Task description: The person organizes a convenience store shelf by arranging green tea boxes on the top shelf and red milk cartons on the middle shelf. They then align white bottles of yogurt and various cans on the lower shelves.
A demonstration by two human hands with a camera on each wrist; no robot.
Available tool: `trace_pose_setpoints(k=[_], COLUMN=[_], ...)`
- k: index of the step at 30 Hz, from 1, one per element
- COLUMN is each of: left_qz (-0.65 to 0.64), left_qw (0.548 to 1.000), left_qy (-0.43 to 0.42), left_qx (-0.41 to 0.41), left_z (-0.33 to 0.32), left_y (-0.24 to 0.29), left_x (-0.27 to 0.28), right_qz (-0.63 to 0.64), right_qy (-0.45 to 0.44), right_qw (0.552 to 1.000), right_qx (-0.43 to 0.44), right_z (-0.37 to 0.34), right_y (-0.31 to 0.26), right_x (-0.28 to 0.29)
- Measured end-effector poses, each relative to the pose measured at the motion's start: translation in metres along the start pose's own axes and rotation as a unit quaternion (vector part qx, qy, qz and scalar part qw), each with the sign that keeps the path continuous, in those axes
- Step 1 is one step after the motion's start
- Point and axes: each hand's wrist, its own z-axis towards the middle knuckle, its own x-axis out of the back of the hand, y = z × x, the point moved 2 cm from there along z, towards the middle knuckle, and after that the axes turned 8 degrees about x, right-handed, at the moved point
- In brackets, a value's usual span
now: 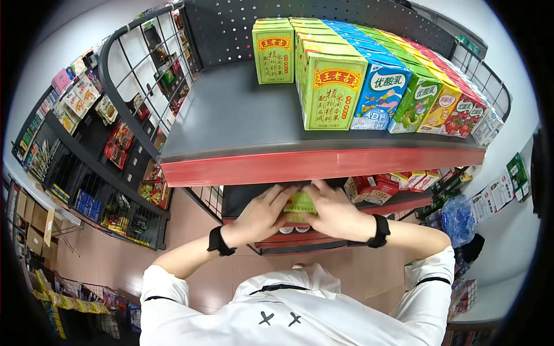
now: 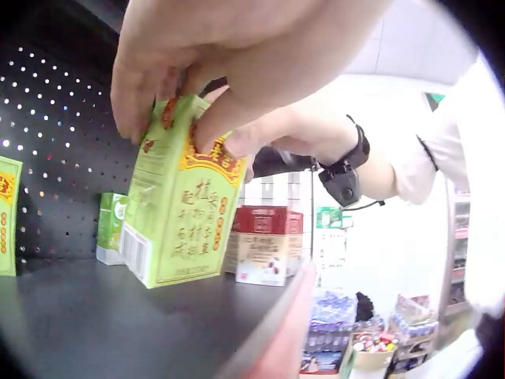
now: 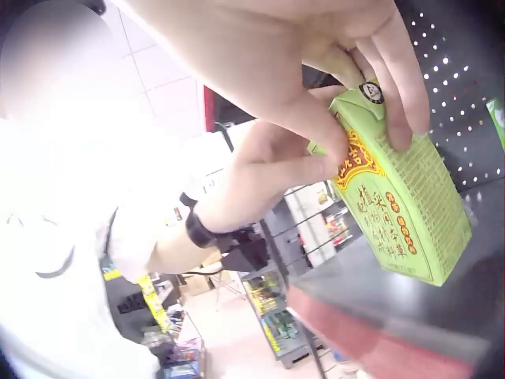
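Observation:
A green drink carton [image 1: 300,206] with a red and yellow label is between both hands over the lower shelf. My left hand [image 1: 258,216] grips its top from the left, and my right hand [image 1: 340,214] grips it from the right. In the left wrist view the carton [image 2: 183,213] tilts slightly, its bottom at the dark shelf [image 2: 95,324]; whether it rests fully there I cannot tell. Fingers and thumbs of both hands pinch its upper end, as the right wrist view of the carton [image 3: 402,205] also shows.
Rows of green, blue, yellow and red cartons [image 1: 334,92] stand on the upper shelf [image 1: 231,115], whose red front edge [image 1: 323,163] overhangs the hands. Red boxes [image 1: 381,187] sit right of the hands on the lower shelf. A wire side panel [image 1: 135,69] bounds the left.

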Motion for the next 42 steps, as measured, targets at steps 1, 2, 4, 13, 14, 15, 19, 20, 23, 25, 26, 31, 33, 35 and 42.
trace_pose_setpoints(k=[1,2,4,13,14,15,19,20,23,25,26,31,33,35,42], left_qz=[-0.013,-0.032,-0.081,-0.084,-0.076,-0.068,0.06,0.074,0.012,-0.009,-0.023,-0.01,0.005,0.004,-0.004], left_qw=[0.999,0.998,0.995,0.961,0.957,0.95,0.981,0.979,0.978,0.98,0.98,0.978,0.98,0.978,0.98], left_qy=[-0.033,-0.029,0.001,0.241,0.272,0.301,0.171,0.188,0.134,0.113,0.115,0.108,0.104,0.091,0.095], left_qx=[-0.009,-0.049,-0.059,-0.104,-0.072,-0.039,0.071,0.04,0.156,0.164,0.162,0.176,0.171,0.187,0.172], left_z=[-0.009,-0.016,-0.024,0.017,0.028,0.041,0.108,0.126,0.148,0.157,0.159,0.161,0.162,0.164,0.165], left_y=[0.008,0.015,0.035,0.105,0.109,0.108,0.051,0.034,0.024,0.016,0.013,0.008,0.009,0.008,0.007], left_x=[0.012,0.024,0.05,0.179,0.189,0.198,0.226,0.221,0.209,0.207,0.207,0.206,0.206,0.206,0.202], right_qz=[0.014,0.046,0.103,-0.067,-0.066,-0.062,-0.078,-0.115,-0.156,-0.161,-0.196,-0.281,-0.282,-0.278,-0.275], right_qy=[-0.023,-0.022,-0.037,0.206,0.211,0.215,0.077,0.058,0.025,0.009,-0.002,-0.023,-0.022,-0.028,-0.012], right_qw=[0.999,0.997,0.993,0.937,0.942,0.948,0.992,0.991,0.987,0.986,0.98,0.959,0.958,0.959,0.96], right_qx=[0.026,0.051,0.052,0.274,0.252,0.228,0.06,0.044,0.0,-0.031,-0.017,0.036,0.041,0.047,0.05], right_z=[-0.008,-0.013,-0.018,0.03,0.047,0.064,0.126,0.135,0.164,0.178,0.184,0.204,0.206,0.207,0.206], right_y=[-0.011,-0.019,-0.045,-0.121,-0.117,-0.113,-0.092,-0.086,-0.069,-0.057,-0.055,-0.045,-0.039,-0.034,-0.025], right_x=[0.01,0.017,0.041,0.172,0.184,0.194,0.225,0.226,0.223,0.223,0.223,0.22,0.219,0.219,0.213])
